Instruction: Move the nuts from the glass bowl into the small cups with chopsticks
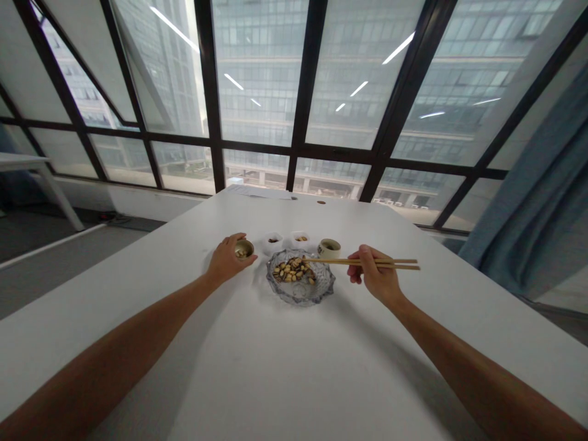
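My right hand is closed round a pair of wooden chopsticks. Their tips reach left over a scalloped clear glass bowl, touching or just above the heap of nuts or seeds in it; at this size I cannot tell which. On the left, the fingers of my left hand curl round a small cup with a few pale pieces inside. Behind the glass bowl stand two small white dishes, the left dish with dark bits and the right dish with light pieces. A second cup stands right of them.
All this stands on a long white table. Papers and a small brown round thing lie at its far end. Beyond are dark-framed windows, with a blue curtain at right and another white table at left.
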A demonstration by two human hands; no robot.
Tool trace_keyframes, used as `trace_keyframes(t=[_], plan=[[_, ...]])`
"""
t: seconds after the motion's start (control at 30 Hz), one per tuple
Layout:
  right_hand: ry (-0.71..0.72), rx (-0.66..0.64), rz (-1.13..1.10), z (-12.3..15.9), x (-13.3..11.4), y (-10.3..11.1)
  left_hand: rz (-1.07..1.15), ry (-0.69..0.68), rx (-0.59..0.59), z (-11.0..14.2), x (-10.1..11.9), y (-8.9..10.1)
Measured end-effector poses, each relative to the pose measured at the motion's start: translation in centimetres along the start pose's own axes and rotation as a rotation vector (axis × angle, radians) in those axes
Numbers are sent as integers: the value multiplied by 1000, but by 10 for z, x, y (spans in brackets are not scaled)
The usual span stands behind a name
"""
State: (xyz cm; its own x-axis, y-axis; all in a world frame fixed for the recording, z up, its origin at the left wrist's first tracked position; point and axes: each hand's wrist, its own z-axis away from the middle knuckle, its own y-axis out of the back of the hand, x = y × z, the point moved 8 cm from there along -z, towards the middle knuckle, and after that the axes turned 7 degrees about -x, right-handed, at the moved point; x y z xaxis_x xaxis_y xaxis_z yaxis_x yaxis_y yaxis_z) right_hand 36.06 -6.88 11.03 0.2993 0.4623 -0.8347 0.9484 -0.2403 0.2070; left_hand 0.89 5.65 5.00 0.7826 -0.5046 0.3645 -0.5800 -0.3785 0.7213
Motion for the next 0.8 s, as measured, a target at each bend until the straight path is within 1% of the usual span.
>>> trace_keyframes(t=[0.1,0.23,0.33,0.43,0.5,0.57,0.63,0.7,0.8], plan=[[79,-38,89,6,-12,-5,-12,-22,-3,0,3,0],[212,-116,340,17,-33,-13,-11,-68,-18,1,10,2],[321,-174,494,26,-47,-22,-17,-78,-22,1,13,3],[415,-229,540,32,-56,-28,-25,-77,-29,0,12,3],[437,-242,540,33,-58,-29,-29,-82,-28,0,12,3],[417,-233,538,31,-57,-27,-32,-89,-23,0,12,2],[361,-197,499,27,-55,-23,-36,-92,-20,0,12,2],[274,-127,357,21,-50,-17,-42,-90,-16,0,12,2],[131,0,57,10,-38,-6,-53,-87,-12,1,12,3]])
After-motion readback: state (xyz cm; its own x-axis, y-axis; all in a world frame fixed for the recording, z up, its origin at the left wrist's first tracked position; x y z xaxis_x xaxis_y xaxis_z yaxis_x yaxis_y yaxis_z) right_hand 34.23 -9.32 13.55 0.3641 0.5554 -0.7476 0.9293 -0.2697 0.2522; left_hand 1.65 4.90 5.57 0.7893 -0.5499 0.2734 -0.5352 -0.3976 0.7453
